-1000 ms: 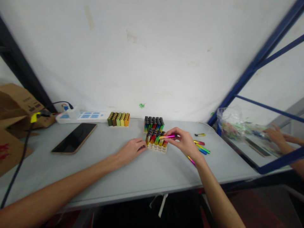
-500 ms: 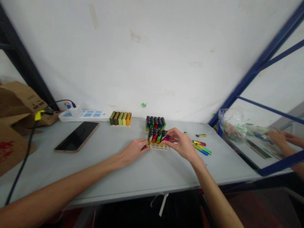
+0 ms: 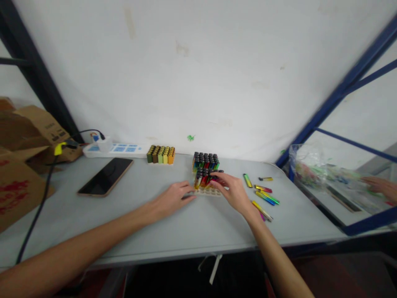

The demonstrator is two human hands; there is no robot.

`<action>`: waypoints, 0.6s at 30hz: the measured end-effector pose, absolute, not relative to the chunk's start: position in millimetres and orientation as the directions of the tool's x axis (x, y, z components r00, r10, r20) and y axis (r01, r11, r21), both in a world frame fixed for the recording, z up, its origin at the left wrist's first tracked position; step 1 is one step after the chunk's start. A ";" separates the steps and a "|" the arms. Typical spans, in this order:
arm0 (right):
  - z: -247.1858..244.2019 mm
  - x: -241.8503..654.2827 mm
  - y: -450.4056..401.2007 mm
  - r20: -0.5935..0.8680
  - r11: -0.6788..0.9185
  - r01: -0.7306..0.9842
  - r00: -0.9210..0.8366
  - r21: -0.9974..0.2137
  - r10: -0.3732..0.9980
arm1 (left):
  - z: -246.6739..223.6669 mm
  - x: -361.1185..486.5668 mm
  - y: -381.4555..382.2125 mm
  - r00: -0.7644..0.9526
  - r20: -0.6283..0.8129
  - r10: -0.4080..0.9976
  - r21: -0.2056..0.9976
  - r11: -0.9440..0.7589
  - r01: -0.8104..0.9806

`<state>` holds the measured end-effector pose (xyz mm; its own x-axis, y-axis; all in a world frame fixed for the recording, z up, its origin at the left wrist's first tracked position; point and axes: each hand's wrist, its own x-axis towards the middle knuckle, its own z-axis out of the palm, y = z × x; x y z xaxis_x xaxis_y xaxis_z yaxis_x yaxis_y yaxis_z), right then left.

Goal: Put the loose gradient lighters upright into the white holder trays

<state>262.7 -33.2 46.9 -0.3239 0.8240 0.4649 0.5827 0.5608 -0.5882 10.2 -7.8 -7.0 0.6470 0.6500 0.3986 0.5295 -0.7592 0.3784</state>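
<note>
A right hand presses a magenta lighter down among the lighters standing in a pale socketed tray, seen from the head camera. A second ago the lighter lay level in the air above the tray; now it is down at the rows, apparently one more place being taken up. Thumb and fingers are nearly together around it, though the fingers hide most of its body, and whether it is fully seated cannot be told. The left hand touches the tray's left edge, fingers slightly bent; whether its grip pinches the tray or merely steadies it is unclear.

Sockets show along the tray's front, with plain desk stretching toward the person. Behind, close to the worked rows, a set of black-topped lighters limits room toward the wall. Loose lighters lie to the right, beside the forearm, short of a blue metal frame. To the left, well apart from the left hand, lies a smartphone, leaving a broad stretch of desk between.
</note>
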 end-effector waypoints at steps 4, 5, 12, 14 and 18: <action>26.9 251.6 -27.0 0.494 0.561 0.625 -0.303 -0.543 0.815 | -3.1 6.9 -11.6 0.660 0.390 0.643 0.375 -0.765 0.524; 22.5 249.5 -26.2 0.493 0.550 0.635 -0.289 -0.542 0.820 | -3.1 7.2 -11.5 0.663 0.394 0.637 0.372 -0.770 0.519; 23.3 248.3 -25.4 0.454 0.551 0.678 -0.343 -0.486 0.822 | -5.2 11.8 -8.2 0.663 0.414 0.624 0.371 -0.781 0.503; 27.2 249.1 -24.8 0.462 0.588 0.675 -0.388 -0.446 0.797 | -3.6 12.1 -8.5 0.662 0.407 0.629 0.368 -0.776 0.512; 28.1 247.3 -26.2 0.447 0.634 0.705 -0.479 -0.318 0.756 | 0.1 12.0 -9.8 0.667 0.388 0.636 0.365 -0.770 0.523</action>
<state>247.3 -26.2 28.1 -0.4786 0.7557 0.4472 0.7047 0.6344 -0.3179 12.0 -9.8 0.1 0.6672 0.6361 0.3875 0.5226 -0.7705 0.3650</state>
